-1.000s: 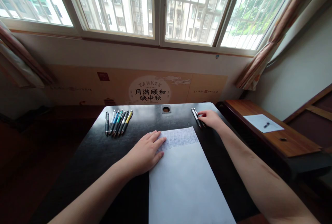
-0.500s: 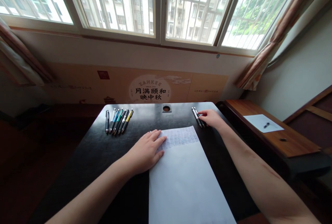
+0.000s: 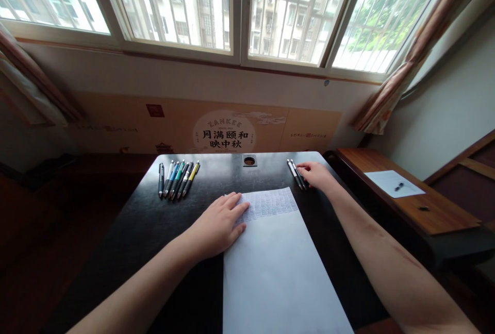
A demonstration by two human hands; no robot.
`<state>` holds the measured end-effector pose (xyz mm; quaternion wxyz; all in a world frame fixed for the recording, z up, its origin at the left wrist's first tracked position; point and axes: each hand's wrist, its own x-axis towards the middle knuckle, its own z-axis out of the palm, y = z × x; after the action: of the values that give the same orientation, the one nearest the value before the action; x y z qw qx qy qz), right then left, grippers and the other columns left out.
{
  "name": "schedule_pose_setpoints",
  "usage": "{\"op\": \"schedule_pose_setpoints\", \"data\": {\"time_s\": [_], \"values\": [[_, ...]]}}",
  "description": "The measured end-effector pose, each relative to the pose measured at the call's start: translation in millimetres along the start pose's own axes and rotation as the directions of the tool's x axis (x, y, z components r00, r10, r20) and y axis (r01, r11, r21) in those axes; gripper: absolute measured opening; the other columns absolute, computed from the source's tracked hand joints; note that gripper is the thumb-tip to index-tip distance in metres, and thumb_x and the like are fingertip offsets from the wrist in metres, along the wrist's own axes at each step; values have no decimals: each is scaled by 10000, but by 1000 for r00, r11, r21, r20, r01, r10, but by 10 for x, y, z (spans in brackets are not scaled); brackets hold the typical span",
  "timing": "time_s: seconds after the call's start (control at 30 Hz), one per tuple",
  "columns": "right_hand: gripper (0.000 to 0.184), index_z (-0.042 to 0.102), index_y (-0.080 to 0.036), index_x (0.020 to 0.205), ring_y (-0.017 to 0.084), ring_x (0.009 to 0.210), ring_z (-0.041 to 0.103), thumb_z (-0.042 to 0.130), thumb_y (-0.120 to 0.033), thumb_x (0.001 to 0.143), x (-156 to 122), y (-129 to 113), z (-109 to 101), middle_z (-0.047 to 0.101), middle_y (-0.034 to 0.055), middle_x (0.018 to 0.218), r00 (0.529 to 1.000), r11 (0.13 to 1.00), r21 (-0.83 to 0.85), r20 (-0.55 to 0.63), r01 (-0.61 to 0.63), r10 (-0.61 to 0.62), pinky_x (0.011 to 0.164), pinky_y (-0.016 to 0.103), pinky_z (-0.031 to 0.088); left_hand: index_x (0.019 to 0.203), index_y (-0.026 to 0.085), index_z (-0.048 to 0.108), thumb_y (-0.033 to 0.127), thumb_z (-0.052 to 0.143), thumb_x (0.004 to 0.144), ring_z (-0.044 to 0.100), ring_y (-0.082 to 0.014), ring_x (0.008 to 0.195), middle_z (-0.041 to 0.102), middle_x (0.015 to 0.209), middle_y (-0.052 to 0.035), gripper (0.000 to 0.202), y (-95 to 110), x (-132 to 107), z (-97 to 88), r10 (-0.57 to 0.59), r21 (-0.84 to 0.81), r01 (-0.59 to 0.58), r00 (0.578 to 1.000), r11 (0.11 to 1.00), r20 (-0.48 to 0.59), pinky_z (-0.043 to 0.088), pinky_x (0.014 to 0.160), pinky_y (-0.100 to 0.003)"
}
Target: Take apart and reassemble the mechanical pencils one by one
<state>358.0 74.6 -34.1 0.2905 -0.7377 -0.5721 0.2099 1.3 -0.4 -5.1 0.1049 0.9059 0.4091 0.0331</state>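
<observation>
My left hand [image 3: 220, 220] lies flat with its fingers spread on a white sheet of paper [image 3: 278, 267]. Rows of blue handwriting [image 3: 268, 204] cover the top part of this sheet. At the right side of the dark table, my right hand [image 3: 315, 175] has its fingers bent and slightly apart beside two light-bodied pens [image 3: 295, 174]. Its fingertips are at the right-hand pen, touching it or just next to it. Several pens [image 3: 178, 179] with blue, green, black and yellow bodies lie side by side at the back left.
A round cable hole [image 3: 249, 161] is set into the black table [image 3: 154, 251] at its far edge. To the right, a lower wooden surface [image 3: 433, 205] carries a paper [image 3: 394, 183] with a small dark object on it. A printed cardboard panel [image 3: 266, 133] stands behind, beneath barred windows.
My right fingertips have shifted slightly to the right, and more of the right-hand pen shows. The left hand stays on the paper. The whole view has moved very slightly.
</observation>
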Motion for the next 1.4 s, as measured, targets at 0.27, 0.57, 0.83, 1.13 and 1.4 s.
{"op": "schedule_pose_setpoints", "data": {"time_s": [0.27, 0.57, 0.83, 1.13, 1.4], "values": [[297, 758, -180, 1136, 134, 565, 641, 625, -260, 884, 31, 41, 23, 765, 40, 841, 1000, 999, -43, -9, 19, -19, 469, 200, 468, 1446, 197, 529, 383, 510, 948, 345, -351, 1468, 412, 1572, -148, 531, 6, 0, 0, -6, 9, 6, 1000, 1000, 23, 282, 1208, -523], [319, 761, -180, 1136, 136, 604, 679, 664, -199, 833, 56, 73, 50, 774, 38, 902, 999, 997, -59, -17, 40, -41, 535, 196, 500, 1460, 202, 516, 385, 520, 948, 336, -354, 1472, 394, 1582, -150, 544, 18, 5, -19, -11, 19, 10, 999, 1000, 33, 290, 1203, -534], [317, 758, -175, 1138, 123, 569, 664, 657, -208, 840, 47, 63, 53, 776, 44, 932, 998, 996, -78, -37, 41, -44, 505, 191, 490, 1436, 205, 535, 384, 522, 944, 351, -348, 1466, 422, 1567, -140, 524, -12, 0, 15, 10, -7, -11, 1000, 1000, -9, 275, 1214, -526], [234, 791, -204, 1024, 239, 843, 717, 621, -274, 880, -73, -52, -20, 782, 67, 927, 979, 977, -180, -146, 117, -145, 716, 280, 531, 1455, 206, 509, 372, 516, 958, 337, -338, 1474, 395, 1582, -148, 524, 10, -13, -17, 5, 17, -6, 999, 1000, 32, 275, 1210, -520], [270, 773, -219, 1084, 235, 913, 682, 551, -256, 936, -374, -457, -22, 754, 71, 1069, 852, 840, -169, -4, 515, -523, 860, 322, 518, 1454, 220, 506, 388, 536, 954, 349, -344, 1467, 395, 1581, -141, 528, -62, -82, -68, 24, -2, -24, 998, 1000, 60, 278, 1204, -525]]}}
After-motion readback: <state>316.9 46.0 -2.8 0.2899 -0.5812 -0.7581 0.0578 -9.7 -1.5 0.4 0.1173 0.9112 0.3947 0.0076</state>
